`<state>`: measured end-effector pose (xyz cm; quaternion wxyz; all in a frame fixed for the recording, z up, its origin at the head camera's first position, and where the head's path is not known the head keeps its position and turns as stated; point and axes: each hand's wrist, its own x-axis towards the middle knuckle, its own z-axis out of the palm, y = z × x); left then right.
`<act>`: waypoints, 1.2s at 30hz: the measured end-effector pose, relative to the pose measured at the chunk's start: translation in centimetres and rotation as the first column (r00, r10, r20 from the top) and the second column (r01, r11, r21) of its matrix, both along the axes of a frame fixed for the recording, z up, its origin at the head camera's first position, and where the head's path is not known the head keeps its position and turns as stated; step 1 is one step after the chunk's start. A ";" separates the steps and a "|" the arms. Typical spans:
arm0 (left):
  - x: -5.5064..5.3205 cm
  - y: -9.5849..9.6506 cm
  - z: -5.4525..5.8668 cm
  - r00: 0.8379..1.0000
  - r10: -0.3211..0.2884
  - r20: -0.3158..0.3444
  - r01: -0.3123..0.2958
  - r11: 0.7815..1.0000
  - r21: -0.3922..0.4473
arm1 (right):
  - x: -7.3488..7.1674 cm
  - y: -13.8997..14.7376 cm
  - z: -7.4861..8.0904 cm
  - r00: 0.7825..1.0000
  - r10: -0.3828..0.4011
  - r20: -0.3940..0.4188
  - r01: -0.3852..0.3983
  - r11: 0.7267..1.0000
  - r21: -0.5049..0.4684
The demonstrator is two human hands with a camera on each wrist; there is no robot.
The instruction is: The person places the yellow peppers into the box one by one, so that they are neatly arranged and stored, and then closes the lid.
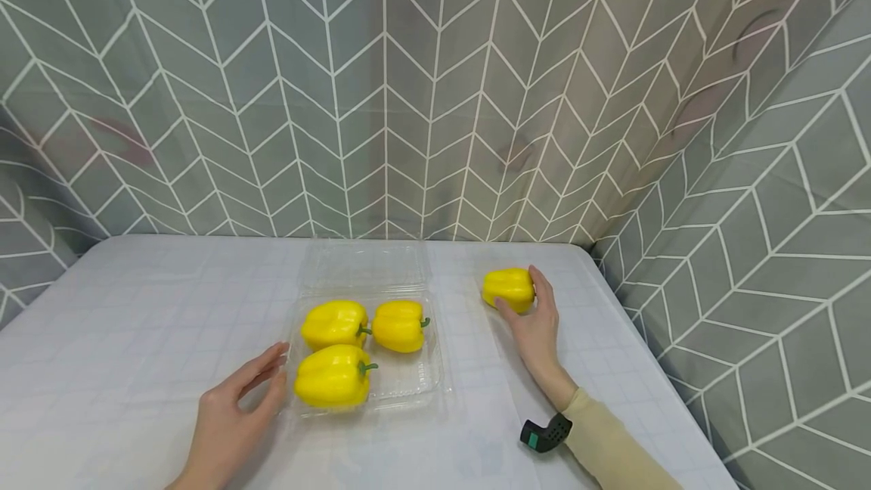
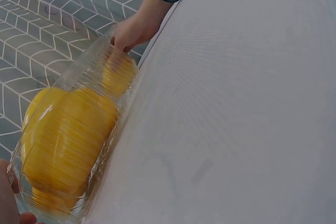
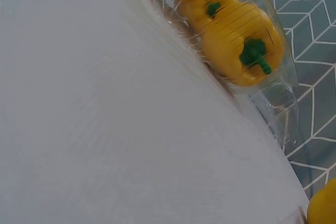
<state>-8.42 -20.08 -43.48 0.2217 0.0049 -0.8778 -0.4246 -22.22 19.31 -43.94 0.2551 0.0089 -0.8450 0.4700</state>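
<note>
Well, the white-covered desk bears a clear plastic box. The left hand, relaxed, is at its left edge; rightward, the right hand grips 1 glossy yellow bell pepper, 3 more peppers boxed. Grasping, apparently; lifting would need a steady hold.

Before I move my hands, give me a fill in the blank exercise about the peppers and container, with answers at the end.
1. The clear container has ____ yellow peppers inside.
2. The pepper outside is gripped by your ____ hand.
3. In the head view, your other hand is at the container's ____ edge.
4. The visible stems are colored ____.

Missing words: three; right; left; green.
</note>
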 end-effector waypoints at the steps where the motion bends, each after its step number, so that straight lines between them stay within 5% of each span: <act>1: 0.0 0.0 0.0 1.000 0.000 -0.001 0.000 1.000 -0.001 | 0.0 0.0 0.0 1.000 0.001 0.004 -0.001 1.000 0.000; 36: 0.0 0.1 0.1 1.000 0.003 -0.012 -0.003 1.000 0.011 | -0.3 0.4 -0.6 1.000 -0.003 0.022 0.003 1.000 -0.001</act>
